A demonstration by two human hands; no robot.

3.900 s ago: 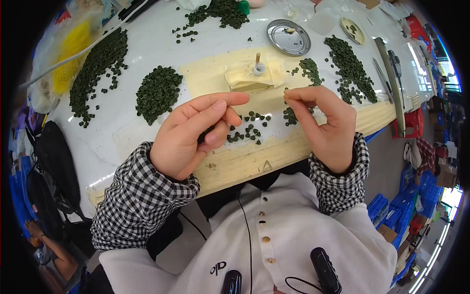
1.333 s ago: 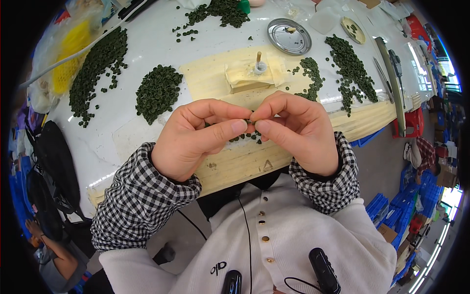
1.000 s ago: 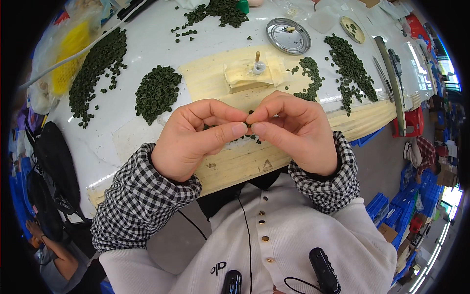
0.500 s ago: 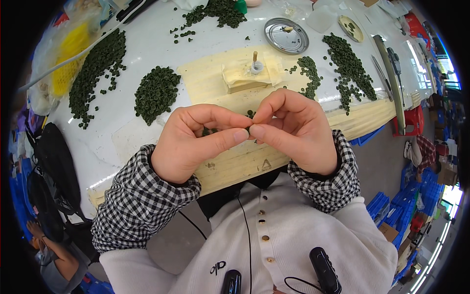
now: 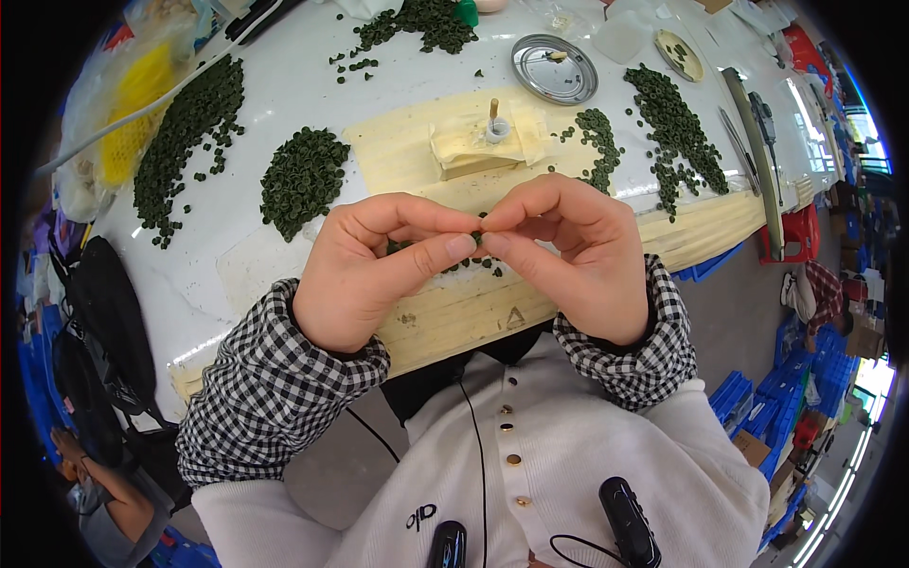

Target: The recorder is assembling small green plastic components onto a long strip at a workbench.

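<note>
My left hand (image 5: 365,265) and my right hand (image 5: 579,251) meet over the near part of the table, thumbs and index fingertips pinched together. Between the fingertips is a small dark green part (image 5: 476,238), mostly covered. More loose green pieces (image 5: 486,264) lie just below and behind the fingers, partly hidden by them. Beyond the hands stands a taped block (image 5: 464,151) with a small white cup (image 5: 497,130) on it, a brown stick upright in the cup.
Heaps of green parts lie left (image 5: 305,180), far left (image 5: 189,142), at the back (image 5: 426,24) and right (image 5: 677,137). A round metal lid (image 5: 554,69) rests at the back. Tweezers (image 5: 740,147) and a long dark bar (image 5: 755,156) lie at the right edge.
My fingertips have shifted slightly left and up with the green part between them. More loose pieces now show below the fingers.
</note>
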